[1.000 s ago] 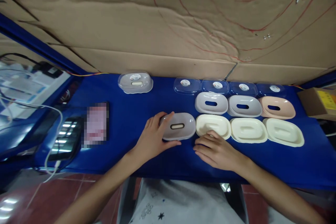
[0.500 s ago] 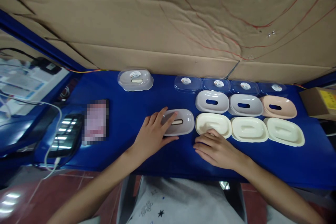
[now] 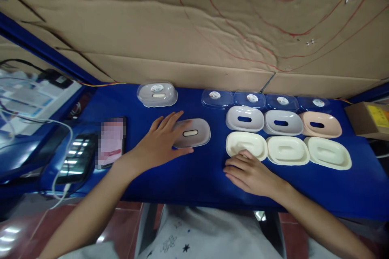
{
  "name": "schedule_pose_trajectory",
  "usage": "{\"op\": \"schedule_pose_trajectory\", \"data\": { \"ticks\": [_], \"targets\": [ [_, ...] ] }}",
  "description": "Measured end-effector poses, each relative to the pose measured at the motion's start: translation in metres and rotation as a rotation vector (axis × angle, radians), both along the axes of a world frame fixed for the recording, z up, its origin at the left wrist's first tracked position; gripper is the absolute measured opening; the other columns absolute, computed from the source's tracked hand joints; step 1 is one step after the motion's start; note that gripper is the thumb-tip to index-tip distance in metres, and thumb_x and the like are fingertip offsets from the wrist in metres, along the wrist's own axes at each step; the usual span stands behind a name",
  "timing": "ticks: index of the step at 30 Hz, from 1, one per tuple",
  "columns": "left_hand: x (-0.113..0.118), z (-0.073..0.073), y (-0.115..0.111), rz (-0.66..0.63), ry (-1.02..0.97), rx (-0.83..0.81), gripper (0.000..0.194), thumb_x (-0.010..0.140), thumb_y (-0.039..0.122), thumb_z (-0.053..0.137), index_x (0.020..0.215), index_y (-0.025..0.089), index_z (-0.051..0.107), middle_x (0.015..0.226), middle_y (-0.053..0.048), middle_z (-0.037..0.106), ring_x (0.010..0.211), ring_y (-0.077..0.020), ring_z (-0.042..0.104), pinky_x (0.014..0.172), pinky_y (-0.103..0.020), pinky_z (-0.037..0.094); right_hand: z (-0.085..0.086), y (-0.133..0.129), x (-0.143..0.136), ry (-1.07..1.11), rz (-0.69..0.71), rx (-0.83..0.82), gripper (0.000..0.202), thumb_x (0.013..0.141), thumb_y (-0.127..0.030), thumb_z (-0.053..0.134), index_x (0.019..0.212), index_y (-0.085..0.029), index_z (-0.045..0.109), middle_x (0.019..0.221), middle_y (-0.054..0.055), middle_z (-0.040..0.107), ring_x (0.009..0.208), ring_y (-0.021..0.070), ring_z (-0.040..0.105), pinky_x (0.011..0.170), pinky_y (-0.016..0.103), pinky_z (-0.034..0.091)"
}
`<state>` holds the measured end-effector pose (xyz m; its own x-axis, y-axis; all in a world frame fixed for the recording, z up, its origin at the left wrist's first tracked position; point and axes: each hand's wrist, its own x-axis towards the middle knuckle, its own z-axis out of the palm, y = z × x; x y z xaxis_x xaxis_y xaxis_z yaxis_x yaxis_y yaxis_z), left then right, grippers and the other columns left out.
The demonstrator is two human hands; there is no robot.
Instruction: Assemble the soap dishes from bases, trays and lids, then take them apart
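Two hands work the blue table [image 3: 158,178]: the left hand [image 3: 158,143] clasps a grey soap dish [image 3: 192,132] at its near end — fingers over, thumb beneath — left of the sorted rows, while the right hand [image 3: 247,172] rests loosely open, fingertips touching a cream tray [image 3: 246,144].

Blue table [image 3: 194,178]; grey dish [image 3: 192,133] under the left hand [image 3: 158,143]; cream tray [image 3: 246,145]; pink dish [image 3: 321,124].

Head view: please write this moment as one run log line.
left hand: grips grey soap dish | right hand: touches cream tray | surface: blue table
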<state>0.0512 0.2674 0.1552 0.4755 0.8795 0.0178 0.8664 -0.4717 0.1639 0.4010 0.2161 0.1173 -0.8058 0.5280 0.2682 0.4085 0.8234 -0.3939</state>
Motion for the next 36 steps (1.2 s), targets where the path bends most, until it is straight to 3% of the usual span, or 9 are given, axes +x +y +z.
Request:
{"op": "schedule_pose_trajectory", "data": {
  "ticks": [5,9,12,15,19,23,27,31,36],
  "targets": [
    [0.044,0.012,0.075,-0.092,-0.102,0.041,0.069,0.108,0.052,0.057,0.167,0.024,0.039,0.171,-0.017,0.04,0.156,-0.0394,0.042,0.126,-0.059,0.035,-0.001,0.002,-0.001,0.027,0.004,-0.006,0.017,0.11,-0.023,0.057,0.114,-0.02,0.073,0.108,0.006,0.08,0.098,0.0189,0.071,0.097,0.04,0.046],
    [0.083,0.001,0.138,-0.147,-0.094,-0.048,0.075,0.1,0.046,0.07,0.164,0.017,0.043,0.17,-0.023,0.039,0.157,-0.0426,0.038,0.128,-0.059,0.03,0.0,0.004,-0.002,0.077,-0.01,0.018,0.016,0.11,-0.022,0.057,0.112,-0.02,0.072,0.105,0.005,0.079,0.098,0.0179,0.072,0.095,0.039,0.047],
    [0.089,-0.011,0.156,-0.157,-0.097,-0.058,0.075,0.094,0.044,0.075,0.159,0.017,0.05,0.161,-0.022,0.049,0.148,-0.0404,0.05,0.12,-0.056,0.042,0.002,0.004,-0.001,0.078,-0.03,0.029,0.016,0.11,-0.023,0.056,0.111,-0.02,0.072,0.103,0.005,0.078,0.094,0.0172,0.072,0.093,0.038,0.048],
    [0.071,-0.018,0.151,-0.134,-0.118,-0.034,0.069,0.096,0.048,0.072,0.156,0.019,0.054,0.158,-0.021,0.051,0.146,-0.0386,0.051,0.118,-0.055,0.045,0.003,0.003,0.0,0.056,-0.022,0.051,0.017,0.11,-0.023,0.055,0.111,-0.02,0.072,0.101,0.005,0.078,0.093,0.0174,0.071,0.092,0.038,0.048],
    [0.026,-0.017,0.13,-0.066,-0.163,-0.015,0.063,0.098,0.054,0.067,0.151,0.021,0.058,0.166,-0.019,0.044,0.154,-0.0398,0.041,0.124,-0.059,0.037,0.001,0.0,0.001,0.048,0.001,0.06,0.017,0.11,-0.022,0.056,0.11,-0.02,0.073,0.103,0.005,0.078,0.094,0.018,0.07,0.092,0.038,0.047],
    [-0.006,-0.02,0.114,-0.022,-0.18,-0.05,0.061,0.091,0.049,0.072,0.144,0.022,0.061,0.151,-0.015,0.06,0.145,-0.038,0.051,0.124,-0.059,0.037,-0.002,-0.002,0.001,0.046,0.014,0.025,0.015,0.109,-0.022,0.058,0.112,-0.02,0.073,0.105,0.005,0.078,0.095,0.0182,0.07,0.093,0.038,0.047],
    [-0.011,-0.022,0.114,0.005,-0.218,-0.056,0.062,0.086,0.051,0.077,0.139,0.022,0.062,0.146,-0.013,0.063,0.139,-0.0372,0.056,0.121,-0.057,0.042,-0.002,0.0,-0.001,0.049,0.007,0.001,0.015,0.109,-0.022,0.058,0.113,-0.021,0.072,0.105,0.005,0.078,0.095,0.0178,0.07,0.092,0.038,0.048],
    [-0.008,-0.007,0.106,0.01,-0.318,-0.016,0.056,0.089,0.052,0.076,0.135,0.022,0.061,0.137,-0.011,0.065,0.128,-0.0302,0.064,0.115,-0.048,0.05,-0.002,0.002,-0.002,0.043,-0.005,-0.012,0.014,0.109,-0.022,0.059,0.113,-0.022,0.072,0.104,0.005,0.078,0.095,0.0175,0.071,0.091,0.038,0.048],
    [0.0,0.009,0.036,0.057,-0.38,0.166,0.056,0.091,0.049,0.078,0.138,0.026,0.058,0.151,-0.014,0.055,0.143,-0.0339,0.054,0.124,-0.054,0.042,-0.002,0.003,-0.003,0.063,0.005,-0.006,0.015,0.109,-0.021,0.058,0.113,-0.021,0.073,0.104,0.006,0.079,0.096,0.0187,0.071,0.091,0.038,0.048]
  ]
}}
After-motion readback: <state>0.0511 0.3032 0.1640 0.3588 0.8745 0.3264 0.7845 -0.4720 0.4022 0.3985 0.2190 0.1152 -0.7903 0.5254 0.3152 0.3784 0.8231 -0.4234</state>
